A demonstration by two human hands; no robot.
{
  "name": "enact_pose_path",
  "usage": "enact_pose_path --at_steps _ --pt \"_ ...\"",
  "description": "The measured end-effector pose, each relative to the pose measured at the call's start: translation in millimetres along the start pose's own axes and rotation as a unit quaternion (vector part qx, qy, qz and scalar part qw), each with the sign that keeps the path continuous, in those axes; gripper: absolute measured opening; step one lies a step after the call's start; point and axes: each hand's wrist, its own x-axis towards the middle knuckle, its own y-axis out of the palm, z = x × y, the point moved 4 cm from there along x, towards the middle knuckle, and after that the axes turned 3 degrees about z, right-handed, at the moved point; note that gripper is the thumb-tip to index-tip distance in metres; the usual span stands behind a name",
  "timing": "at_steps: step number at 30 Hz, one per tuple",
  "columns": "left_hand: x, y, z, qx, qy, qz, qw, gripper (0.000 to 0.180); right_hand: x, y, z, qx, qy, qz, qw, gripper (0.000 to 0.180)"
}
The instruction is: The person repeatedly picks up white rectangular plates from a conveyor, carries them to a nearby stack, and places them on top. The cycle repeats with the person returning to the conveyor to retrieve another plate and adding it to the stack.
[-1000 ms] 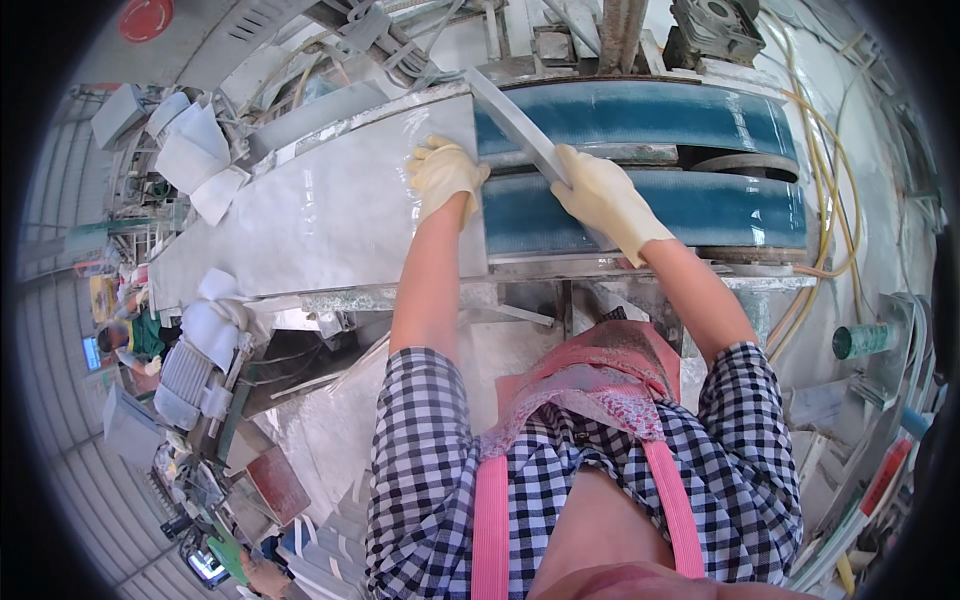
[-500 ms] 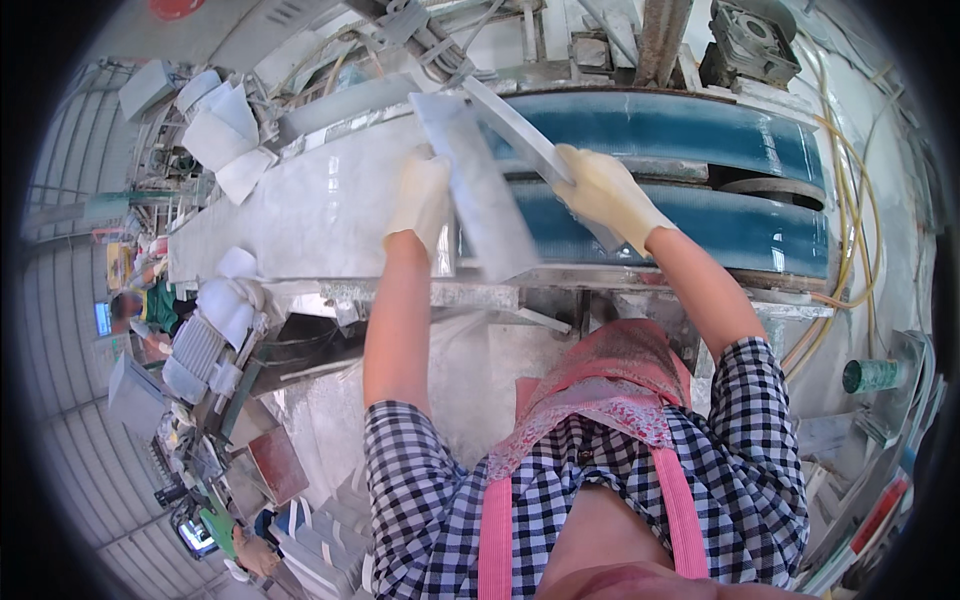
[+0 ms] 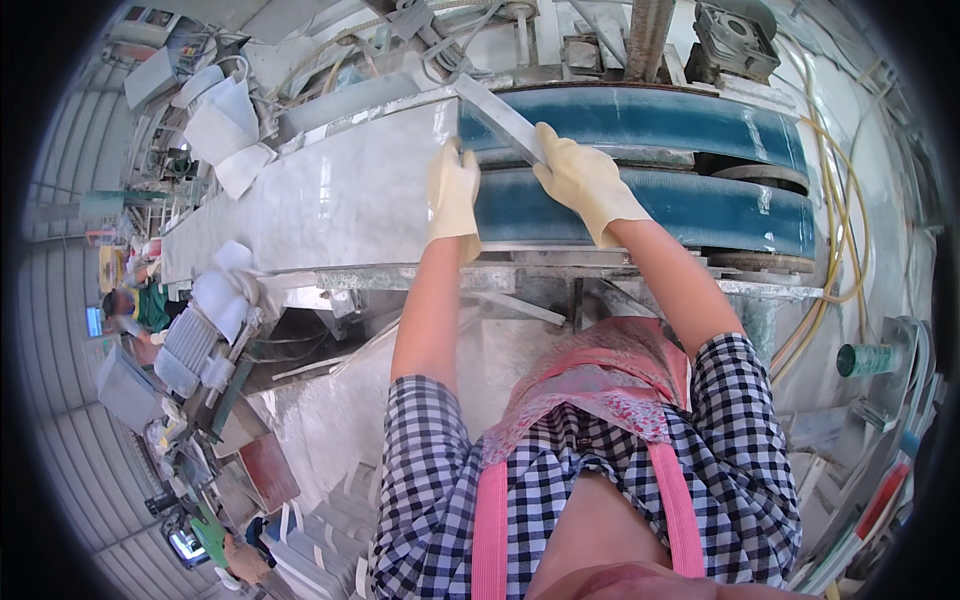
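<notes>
My right hand [image 3: 585,185], in a cream rubber glove, is closed round the near end of a long pale strip [image 3: 500,118]. The strip slants up and to the left over the blue ribbed belts [image 3: 650,212], its far end close to a metal arm. My left hand [image 3: 455,192], gloved alike, is at the right end of a broad whitish-grey flat surface [image 3: 310,205], beside the belts. Its fingers are curled in, and what they hold, if anything, is hidden.
Hoses and a metal bracket [image 3: 430,30] hang beyond the surface. A motor-like casting [image 3: 735,42] stands at the back right, with yellow hoses [image 3: 850,200] below it. Wrapped machine parts [image 3: 225,290] crowd the left. Another person in green [image 3: 152,305] is far left.
The pale panel tilted beside my left hand no longer shows as a separate piece. My left hand has moved right; my right hand has moved slightly up and left with the strip.
</notes>
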Motion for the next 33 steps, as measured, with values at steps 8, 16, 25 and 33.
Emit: enact_pose_path --at_steps 8,16,25,33 --pt "42 -10 56 0.348 -0.134 0.036 0.927 0.095 -2 -4 -1 0.015 0.007 -0.01 1.0 0.035" --pt "68 12 56 0.353 -0.236 0.1 0.9 0.085 -3 -7 -4 0.027 -0.002 -0.03 0.999 0.035" --pt "67 -3 51 0.247 -0.159 -0.015 0.956 0.045 2 -4 -10 0.028 -0.024 -0.038 0.999 0.057" --pt "15 -59 5 -0.275 -0.075 0.079 0.955 0.022 8 -10 -16 0.044 -0.032 -0.055 0.997 0.038"
